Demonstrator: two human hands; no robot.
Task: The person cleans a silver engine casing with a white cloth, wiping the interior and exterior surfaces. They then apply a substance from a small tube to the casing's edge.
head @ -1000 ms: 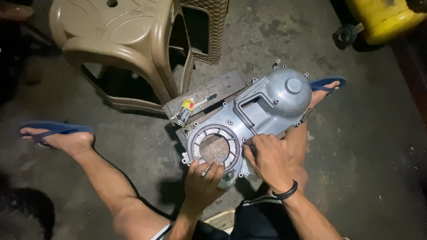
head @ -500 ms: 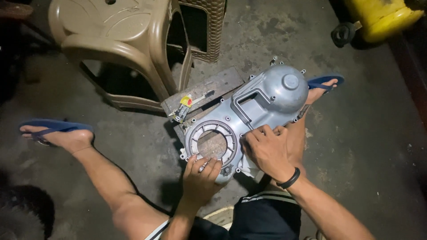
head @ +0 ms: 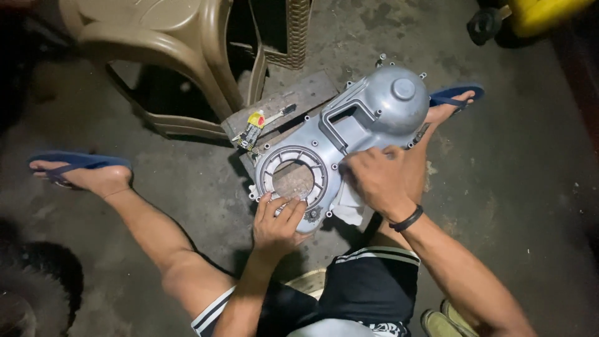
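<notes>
Grey engine cover (head: 349,137) lies diagonally, dome upper right; both hands' grips press it flat.

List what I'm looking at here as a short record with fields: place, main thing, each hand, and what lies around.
Place: bare concrete floor, person seated low, feet in blue flip-flops
Main thing: grey cast-metal engine cover with a round opening, lying on a worn wooden board
Left hand: fingers on the lower rim of the round opening
Right hand: pressed on the cover's middle, black band at the wrist
Under the cover: white cloth
On the board: small yellow-capped tube
Behind: beige plastic stool
Top right: yellow container
</notes>
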